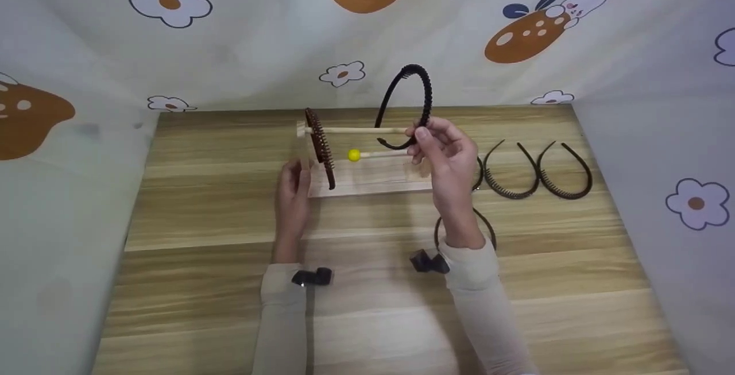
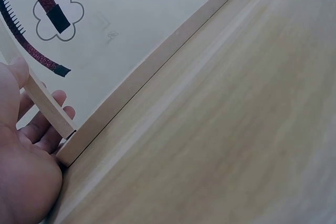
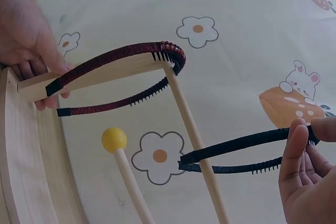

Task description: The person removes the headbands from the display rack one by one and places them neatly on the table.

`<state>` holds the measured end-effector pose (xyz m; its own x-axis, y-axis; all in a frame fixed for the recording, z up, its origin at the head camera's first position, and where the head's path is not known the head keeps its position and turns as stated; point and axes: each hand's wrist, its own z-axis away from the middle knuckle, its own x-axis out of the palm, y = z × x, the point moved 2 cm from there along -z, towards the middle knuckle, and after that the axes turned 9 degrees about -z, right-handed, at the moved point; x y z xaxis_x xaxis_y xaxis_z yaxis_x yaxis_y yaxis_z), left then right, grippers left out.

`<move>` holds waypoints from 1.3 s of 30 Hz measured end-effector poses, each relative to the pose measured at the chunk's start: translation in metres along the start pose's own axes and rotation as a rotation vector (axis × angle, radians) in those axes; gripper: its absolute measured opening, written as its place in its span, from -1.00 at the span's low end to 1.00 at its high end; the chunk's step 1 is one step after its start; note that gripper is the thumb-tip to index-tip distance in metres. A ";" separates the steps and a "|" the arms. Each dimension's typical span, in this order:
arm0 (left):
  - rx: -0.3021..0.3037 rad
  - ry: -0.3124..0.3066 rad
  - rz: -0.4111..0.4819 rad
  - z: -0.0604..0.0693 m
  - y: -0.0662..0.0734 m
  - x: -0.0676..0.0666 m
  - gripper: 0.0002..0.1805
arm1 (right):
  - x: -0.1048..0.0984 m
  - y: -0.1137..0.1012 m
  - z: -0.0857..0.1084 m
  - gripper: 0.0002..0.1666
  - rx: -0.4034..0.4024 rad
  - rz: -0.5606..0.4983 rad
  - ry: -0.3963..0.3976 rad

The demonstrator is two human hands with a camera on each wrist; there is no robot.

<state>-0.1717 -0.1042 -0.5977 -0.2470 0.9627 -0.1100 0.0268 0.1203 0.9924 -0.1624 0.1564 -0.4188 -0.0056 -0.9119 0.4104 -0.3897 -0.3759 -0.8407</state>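
My right hand (image 1: pixel 451 154) pinches a black toothed headband (image 1: pixel 428 91) between thumb and fingers. In the right wrist view, the headband's two ends appear to straddle the upper wooden rod (image 3: pixel 184 108). A dark red headband (image 1: pixel 320 148) with beads and teeth hangs on that rod, close to the upright post. My left hand (image 1: pixel 291 197) grips the post of the wooden stand (image 2: pixel 50 106) low down, near its base. Below the upper rod, a shorter rod ends in a yellow ball (image 1: pixel 354 155). My right hand hides the rods' other ends in the head view.
Several dark headbands lie at the right of the table, among them one at the far right (image 1: pixel 585 174) and another (image 1: pixel 513 196) beside it. One more headband (image 1: pixel 488 225) lies partly under my right wrist. A patterned cloth (image 1: pixel 247 59) stands behind the table.
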 end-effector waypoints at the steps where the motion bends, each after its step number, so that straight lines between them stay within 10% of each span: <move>1: 0.001 0.000 0.000 0.000 0.000 0.000 -0.63 | -0.002 0.000 0.000 -0.89 -0.002 0.001 0.005; 39: 0.019 -0.004 0.008 0.000 0.000 0.000 -0.64 | -0.062 -0.018 0.000 -0.90 -0.063 0.052 0.151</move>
<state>-0.1715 -0.1038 -0.5977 -0.2431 0.9646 -0.1019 0.0471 0.1167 0.9920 -0.1555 0.2200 -0.4295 -0.1642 -0.8929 0.4193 -0.4423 -0.3133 -0.8403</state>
